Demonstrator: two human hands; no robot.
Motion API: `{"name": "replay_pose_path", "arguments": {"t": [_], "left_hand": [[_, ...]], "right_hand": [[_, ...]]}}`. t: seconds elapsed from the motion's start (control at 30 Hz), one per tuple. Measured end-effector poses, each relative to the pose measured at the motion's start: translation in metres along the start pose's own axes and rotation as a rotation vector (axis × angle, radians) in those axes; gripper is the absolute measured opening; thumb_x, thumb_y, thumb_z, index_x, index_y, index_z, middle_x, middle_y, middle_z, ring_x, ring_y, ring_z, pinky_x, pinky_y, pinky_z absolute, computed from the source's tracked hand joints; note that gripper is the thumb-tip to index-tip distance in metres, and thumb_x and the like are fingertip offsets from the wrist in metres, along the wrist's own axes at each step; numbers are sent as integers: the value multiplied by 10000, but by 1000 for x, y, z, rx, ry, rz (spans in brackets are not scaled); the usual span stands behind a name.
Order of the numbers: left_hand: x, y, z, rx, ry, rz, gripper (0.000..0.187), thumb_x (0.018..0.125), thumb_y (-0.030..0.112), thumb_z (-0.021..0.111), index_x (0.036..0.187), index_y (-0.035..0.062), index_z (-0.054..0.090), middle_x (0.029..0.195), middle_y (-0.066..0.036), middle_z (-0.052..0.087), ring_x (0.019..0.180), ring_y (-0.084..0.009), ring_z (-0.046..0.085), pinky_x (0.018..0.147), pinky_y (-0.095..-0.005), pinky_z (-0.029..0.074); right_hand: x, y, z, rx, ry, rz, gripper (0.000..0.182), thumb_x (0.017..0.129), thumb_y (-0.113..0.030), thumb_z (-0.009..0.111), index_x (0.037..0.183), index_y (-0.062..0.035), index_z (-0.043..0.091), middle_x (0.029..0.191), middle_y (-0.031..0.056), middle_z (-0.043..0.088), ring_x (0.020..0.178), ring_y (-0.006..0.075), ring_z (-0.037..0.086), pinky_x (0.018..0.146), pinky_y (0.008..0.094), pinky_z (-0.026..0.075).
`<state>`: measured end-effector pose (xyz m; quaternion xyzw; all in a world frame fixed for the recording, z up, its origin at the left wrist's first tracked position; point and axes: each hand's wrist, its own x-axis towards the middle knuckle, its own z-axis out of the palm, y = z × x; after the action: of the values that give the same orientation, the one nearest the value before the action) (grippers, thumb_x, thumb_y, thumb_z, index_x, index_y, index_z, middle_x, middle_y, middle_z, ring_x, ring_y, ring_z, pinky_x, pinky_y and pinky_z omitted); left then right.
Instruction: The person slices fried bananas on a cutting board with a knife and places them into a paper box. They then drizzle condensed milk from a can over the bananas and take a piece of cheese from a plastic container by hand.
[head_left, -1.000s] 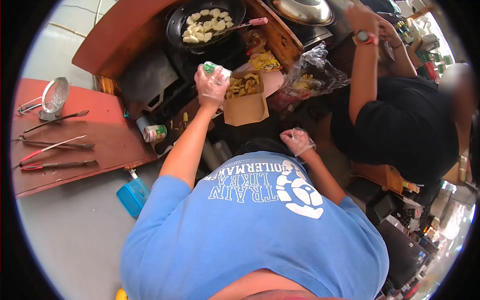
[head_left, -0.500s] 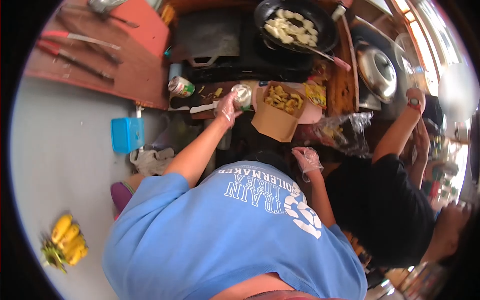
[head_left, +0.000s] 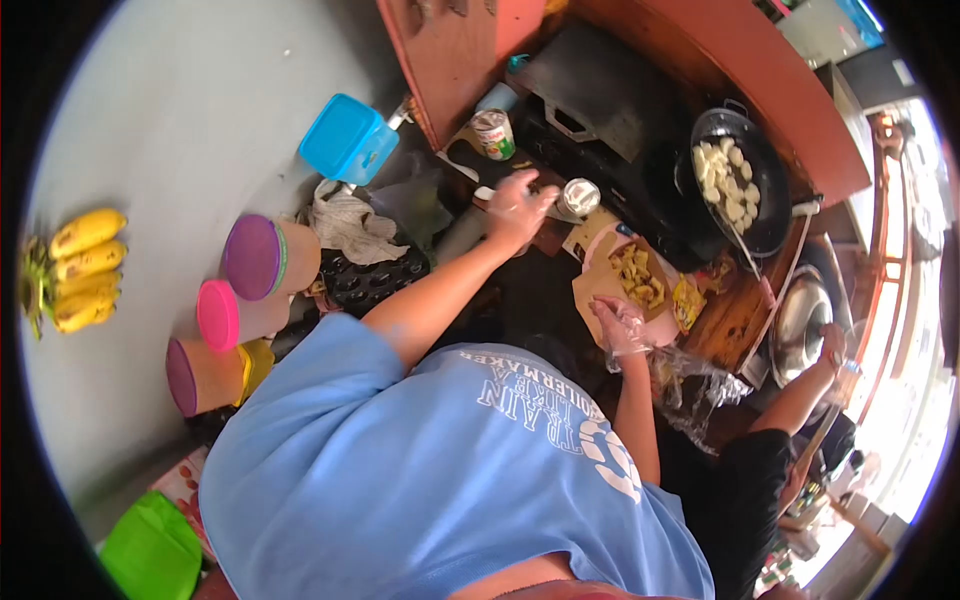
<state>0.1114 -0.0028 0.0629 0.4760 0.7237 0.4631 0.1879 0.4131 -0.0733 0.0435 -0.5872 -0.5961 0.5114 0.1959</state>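
My left hand, in a clear plastic glove, is just left of an opened can with a pale top. Its fingers are apart and hold nothing. A second can with a green, white and red label stands farther back. My right hand, gloved too, is closed at the flap of a brown cardboard box; its fingertips are partly hidden. Yellowish fried pieces lie in the box. Close to my left hand is a white knife handle.
A black wok with pale slices sits on the stove. A crumpled plastic bag lies near my right forearm. At right, a co-worker's hand is by a metal lid. Bananas and lidded tubs are at left.
My left hand has let go of the opened can, which now stands on the counter. My right hand has moved up to the box flap. The view has turned and shifted.
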Motion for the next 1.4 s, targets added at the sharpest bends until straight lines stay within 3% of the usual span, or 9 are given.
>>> {"name": "replay_pose_path", "arguments": {"t": [0.1,0.23,0.33,0.53,0.6,0.83,0.97,1.17,1.4], "left_hand": [[12,32,-143,484,431,520,299,816,220,752,1077,79,719,1183,-166,663,1012,-398,629,901,-507,515],[48,-4,-234,865,478,305,563,770,361,816,1249,97,682,1370,-195,566,1170,-467,537,967,-548,468],[68,-4,-254,993,314,-115,805,739,601,786,1346,95,631,1498,-252,471,1333,-525,443,1070,-554,424],[75,-30,-260,834,308,48,793,752,555,797,1350,63,629,1390,-294,557,1240,-535,517,1081,-540,426],[74,-33,-261,784,297,176,734,738,475,832,1295,27,662,1347,-280,598,1155,-523,580,1079,-538,435],[65,-30,-278,578,245,690,699,657,398,887,1226,36,702,1245,-236,669,1209,-476,582,1099,-586,410],[10,-6,-257,399,-1,784,680,663,403,889,1232,81,703,1333,-154,642,1263,-485,543,1082,-608,420],[-42,23,-187,263,-158,779,712,692,517,831,1266,123,682,1388,-99,592,1342,-443,468,1004,-633,443],[-42,58,-156,144,-268,1008,651,715,495,816,1213,96,688,1344,-116,628,1310,-401,538,975,-685,422]], "right_hand": [[15,-62,18,115,-121,7,318,963,-273,662,1127,-9,727,991,107,756,923,203,710,837,332,551],[62,-148,83,382,-530,157,388,978,-347,647,1182,-20,692,1077,87,732,954,172,682,844,315,543],[117,-221,160,455,-642,183,587,940,-447,672,1327,-14,587,1283,137,632,1135,241,611,913,395,521],[194,-328,292,672,-529,457,659,957,-571,579,1361,-51,548,1422,175,550,1294,366,503,1121,589,355],[206,-326,308,802,-761,351,559,990,-531,534,1335,-92,569,1381,139,585,1257,326,542,1067,593,417],[168,-293,273,1017,-697,101,497,920,-346,646,1271,0,581,1212,172,642,1060,288,659,864,513,577],[113,-246,210,1053,-805,-77,801,937,-472,688,1509,-13,366,1440,148,514,1306,290,526,1115,472,423],[49,-148,165,1082,-499,-340,859,917,-396,711,1559,-58,251,1507,130,420,1385,264,428,1170,433,342],[18,-141,107,1343,-475,-72,909,897,-541,691,1546,-52,285,1522,146,423,1379,305,455,1157,486,386]]}}
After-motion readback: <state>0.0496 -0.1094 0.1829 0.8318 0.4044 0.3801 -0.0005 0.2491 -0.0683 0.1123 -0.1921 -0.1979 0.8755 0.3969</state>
